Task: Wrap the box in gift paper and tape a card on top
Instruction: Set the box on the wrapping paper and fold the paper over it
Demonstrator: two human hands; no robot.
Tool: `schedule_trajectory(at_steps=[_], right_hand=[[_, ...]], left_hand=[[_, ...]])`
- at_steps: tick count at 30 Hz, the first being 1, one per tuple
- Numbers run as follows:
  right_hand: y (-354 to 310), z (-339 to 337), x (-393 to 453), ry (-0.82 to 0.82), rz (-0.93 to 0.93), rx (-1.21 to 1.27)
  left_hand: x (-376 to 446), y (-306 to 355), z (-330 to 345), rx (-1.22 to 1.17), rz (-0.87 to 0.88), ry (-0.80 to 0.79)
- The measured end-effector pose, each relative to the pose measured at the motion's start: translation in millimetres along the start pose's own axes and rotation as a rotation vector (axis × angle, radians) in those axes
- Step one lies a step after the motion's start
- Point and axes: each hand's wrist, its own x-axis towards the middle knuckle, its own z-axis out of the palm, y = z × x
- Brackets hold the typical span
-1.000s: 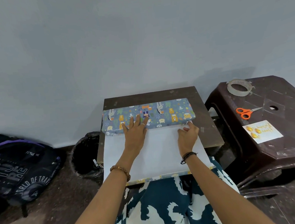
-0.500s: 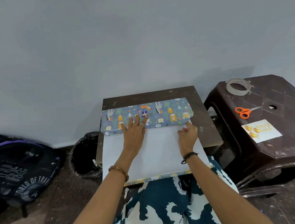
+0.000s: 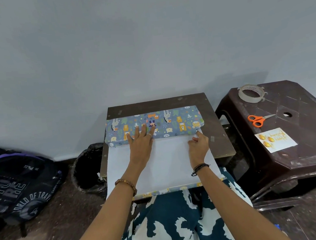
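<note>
Blue printed gift paper [image 3: 172,124] folded over box; left hand [image 3: 141,144] flat, pinning flap; right hand [image 3: 198,147] grip pinches fold edge to crease it.

Matt printed gift paper [image 3: 174,123] with plain white underside, glossy scuffed brown plastic stool [image 3: 305,157], dull worn counter [image 3: 217,134].

Blue animal-print gift paper [image 3: 172,123] with white underside, orange-handled scissors [image 3: 256,120] beside white gold-lettered card [image 3: 276,139] on dark brown stool [image 3: 298,158].
</note>
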Motion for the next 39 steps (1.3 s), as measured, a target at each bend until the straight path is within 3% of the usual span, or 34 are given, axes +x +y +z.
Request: schedule_trajectory(at_steps=[2, 4, 7, 9, 11, 13, 17, 20, 22, 24, 27, 28, 31, 34, 36, 39], right_hand=[[-7.0, -1.9, -13.2, 0.060, 0.038, 0.057], [-12.9, -0.2, -32.4, 0.066, -0.077, 0.005], [-27.4, 17.0, -54.1, -0.173, -0.594, -0.232], [-42.9, 33.4, -53.7, -0.380, -0.762, -0.336], [-52.2, 45.5, -45.1, -0.557, -0.770, -0.478], [-47.7, 50.1, -30.0, -0.629, -0.717, -0.638], [-29.6, 28.0, 2.9, -0.510, -0.633, -0.871], [-37.8, 21.6, 15.9, -0.373, -0.451, -1.000], [-55.0, 40.7, 14.1, -0.337, -0.469, -1.044], [-71.6, 73.7, -0.4, -0.485, -0.617, -0.971], [-83.8, 102.6, -23.0, -0.835, -0.637, -0.836], [-82.4, 100.9, -19.3, -0.841, -0.650, -0.831], [-68.4, 82.8, 13.6, -0.642, -0.726, -0.926], [-54.8, 64.9, 44.9, -0.493, -0.584, -0.907], [-50.3, 64.9, 50.5, -0.454, -0.585, -0.934], [-47.3, 69.3, 48.7, -0.402, -0.639, -0.916]], left_hand=[[0.2, -0.3, -1.4, -0.014, -0.002, -0.005], [0.5, -0.4, -1.3, 0.003, 0.001, 0.007], [-1.1, 0.5, 0.2, 0.009, 0.001, 0.045], [-2.9, 0.2, 0.3, 0.000, 0.004, 0.039], [-4.4, -0.2, 0.7, 0.001, 0.016, 0.034], [-4.9, -1.4, 2.2, -0.009, 0.031, 0.074], [-3.4, -3.2, 8.2, 0.027, 0.017, 0.069], [-2.8, -1.1, 8.6, 0.035, 0.007, 0.076], [-3.0, -0.8, 6.3, 0.072, -0.002, 0.074], [-3.9, -1.1, 6.1, 0.028, 0.011, 0.115], [-1.6, -7.5, 13.3, 0.018, 0.080, 0.222], [-0.4, -10.0, 15.1, 0.028, 0.079, 0.217], [3.2, -12.0, 14.9, 0.108, 0.048, 0.190], [1.5, -5.4, 7.8, 0.148, 0.043, 0.129], [4.3, -1.5, -1.0, 0.100, 0.030, 0.075], [26.9, 4.6, -28.0, -0.035, -0.076, 0.217]])
